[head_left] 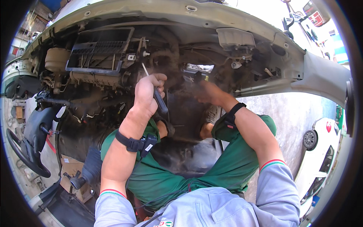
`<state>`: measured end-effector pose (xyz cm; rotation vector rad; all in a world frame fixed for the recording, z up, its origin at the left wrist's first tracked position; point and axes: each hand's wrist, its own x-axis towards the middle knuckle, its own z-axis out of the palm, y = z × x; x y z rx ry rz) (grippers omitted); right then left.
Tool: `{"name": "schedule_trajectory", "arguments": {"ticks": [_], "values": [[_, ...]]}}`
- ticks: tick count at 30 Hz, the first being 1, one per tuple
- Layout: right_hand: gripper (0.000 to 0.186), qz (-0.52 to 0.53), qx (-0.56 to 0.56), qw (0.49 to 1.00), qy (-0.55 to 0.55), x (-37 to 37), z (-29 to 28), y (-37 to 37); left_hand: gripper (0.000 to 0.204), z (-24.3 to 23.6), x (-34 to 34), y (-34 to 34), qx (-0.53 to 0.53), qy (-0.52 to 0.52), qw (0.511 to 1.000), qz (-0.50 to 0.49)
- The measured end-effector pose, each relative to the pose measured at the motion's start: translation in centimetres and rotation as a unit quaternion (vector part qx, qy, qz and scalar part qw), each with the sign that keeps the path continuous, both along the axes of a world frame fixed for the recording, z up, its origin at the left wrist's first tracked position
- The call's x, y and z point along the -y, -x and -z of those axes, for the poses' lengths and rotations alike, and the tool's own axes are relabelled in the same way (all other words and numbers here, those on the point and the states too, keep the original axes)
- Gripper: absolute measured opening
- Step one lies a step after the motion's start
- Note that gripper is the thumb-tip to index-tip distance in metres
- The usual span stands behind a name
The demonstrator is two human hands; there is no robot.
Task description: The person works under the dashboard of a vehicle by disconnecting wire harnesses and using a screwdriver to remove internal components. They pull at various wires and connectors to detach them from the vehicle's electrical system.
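My left hand (145, 92) is closed around a screwdriver (160, 103). Its dark handle hangs below my fist, and the thin metal shaft sticks out above, angled up and left. That shaft points toward the brackets beside the blower housing (100, 49) under the stripped dashboard frame (170, 12). Over the dark footwell, my right hand (207, 92) reaches to the small bright opening (200, 68) in the firewall. Its fingers are smeared and in shadow, with a small dark and yellowish thing close to the fingertips. Whether they grip it does not show.
A steering wheel (24, 153) on its dropped column lies at the left, near the gear lever boot (90, 166). Wiring (64, 101) hangs beneath the dash. At right the door pillar (325, 81) borders the opening, with a white car (321, 151) parked outside.
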<state>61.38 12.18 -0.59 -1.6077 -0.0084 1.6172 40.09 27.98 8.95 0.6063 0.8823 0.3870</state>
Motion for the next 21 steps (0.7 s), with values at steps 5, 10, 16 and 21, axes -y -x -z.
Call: {"name": "schedule_trajectory", "arguments": {"ticks": [5,10,16,21], "values": [[0.03,-0.121,0.171,0.977,-0.041,1.6,-6.4,1.7,0.043,-0.8,1.1,0.1,0.059,0.041,0.997,0.007],[0.026,-0.115,0.342,0.917,-0.17,2.8,-17.9,6.0,0.052,-2.5,2.4,0.5,0.178,0.11,0.977,0.029],[0.019,-0.229,0.599,0.725,-0.25,4.0,-21.5,8.1,0.061,-4.4,4.5,0.1,0.331,0.185,0.921,0.086],[0.024,-0.27,0.628,0.687,-0.247,2.4,-23.9,8.3,0.062,-5.8,4.9,0.0,0.374,0.186,0.902,0.109]]}}
